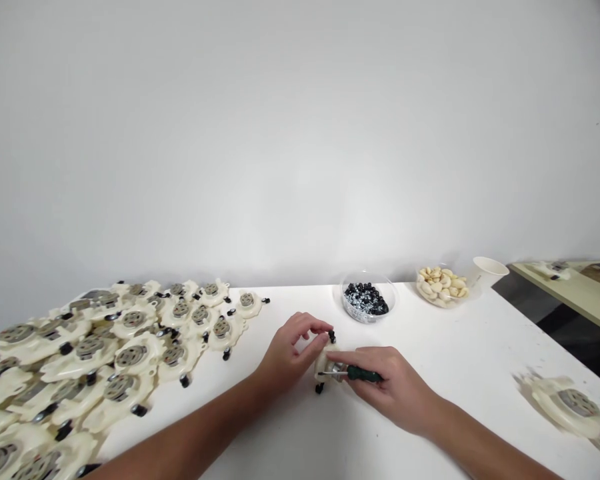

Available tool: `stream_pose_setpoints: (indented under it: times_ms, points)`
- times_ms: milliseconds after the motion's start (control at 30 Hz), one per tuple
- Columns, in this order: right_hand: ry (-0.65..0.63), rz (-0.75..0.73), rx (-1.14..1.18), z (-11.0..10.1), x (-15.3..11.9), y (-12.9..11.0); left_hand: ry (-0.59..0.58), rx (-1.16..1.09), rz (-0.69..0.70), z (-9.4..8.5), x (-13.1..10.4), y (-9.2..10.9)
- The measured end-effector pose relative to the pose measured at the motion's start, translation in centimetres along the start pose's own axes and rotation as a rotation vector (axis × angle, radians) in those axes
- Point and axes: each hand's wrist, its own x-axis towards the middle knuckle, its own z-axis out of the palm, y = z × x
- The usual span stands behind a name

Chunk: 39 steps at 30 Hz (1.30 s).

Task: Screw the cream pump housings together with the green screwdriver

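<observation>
A small cream plastic part (321,365) with black knobs at its top and bottom sits on the white table, between my two hands. My left hand (300,343) pinches its upper end near the black knob (331,336). A screwdriver with a dark green handle (364,374) lies in my right hand (390,383), its metal shaft pointing left across the cream part. My right index finger reaches onto the part. The underside of the part is hidden.
Many cream assemblies (131,355) are piled at the left. At the back stand a clear bowl of black pieces (367,299), a bowl of cream pieces (443,285) and a white cup (489,268). Another cream assembly (570,405) lies at the right edge.
</observation>
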Motion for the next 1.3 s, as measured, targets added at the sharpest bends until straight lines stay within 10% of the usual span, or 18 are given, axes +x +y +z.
stream_pose_setpoints:
  times_ms: [900, 1300]
  points:
    - [0.045, 0.112, -0.024, -0.01, 0.06, -0.44, 0.004, -0.057, -0.145, -0.17, 0.07, -0.06]
    - [0.007, 0.215, -0.018, 0.00, 0.27, -0.28, -0.032, 0.006, 0.098, -0.10, -0.68, 0.66]
